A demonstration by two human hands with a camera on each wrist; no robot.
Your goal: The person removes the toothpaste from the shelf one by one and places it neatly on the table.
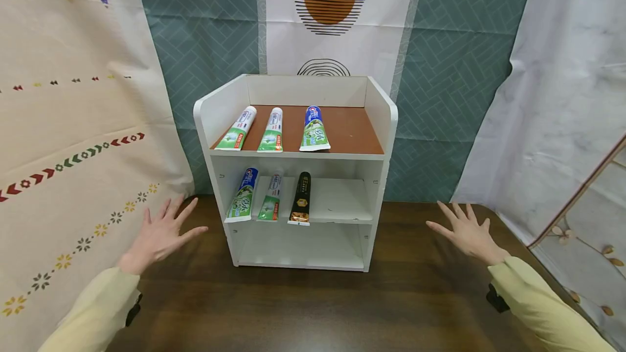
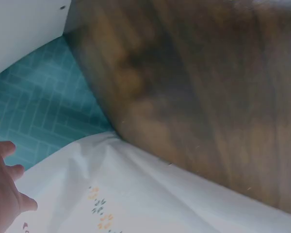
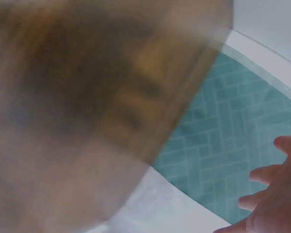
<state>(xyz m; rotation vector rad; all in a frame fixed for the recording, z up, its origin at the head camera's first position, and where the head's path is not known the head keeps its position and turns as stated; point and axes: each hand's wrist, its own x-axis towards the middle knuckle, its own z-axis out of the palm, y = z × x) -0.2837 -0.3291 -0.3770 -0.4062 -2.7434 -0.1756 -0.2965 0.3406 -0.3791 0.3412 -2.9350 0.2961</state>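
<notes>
A white shelf unit [image 1: 303, 245] stands on the brown table between the two hands. On its brown top lie two green-and-white toothpaste tubes [image 1: 237, 131] [image 1: 271, 130] and a blue-and-green toothpaste tube [image 1: 314, 129]. The middle level bears a blue-and-green tube [image 1: 243, 197], a smaller green-and-white tube [image 1: 271, 198] and a black-and-gold tube [image 1: 300, 197]. My left hand [image 1: 161, 232] is held out left of the shelf, fingers spread, holding nothing. To the right of the shelf, my right hand [image 1: 470, 232] is likewise spread and holds nothing. Each wrist view shows its hand's fingers at the edge.
The dark wooden table [image 1: 303, 308] extends in front of the shelf. A teal patterned cloth [image 1: 210, 26] hangs behind. Cream embroidered cloth [image 1: 73, 140] borders the left side, and a whitish cloth [image 1: 548, 96] the right. The shelf's lowest level has a white floor.
</notes>
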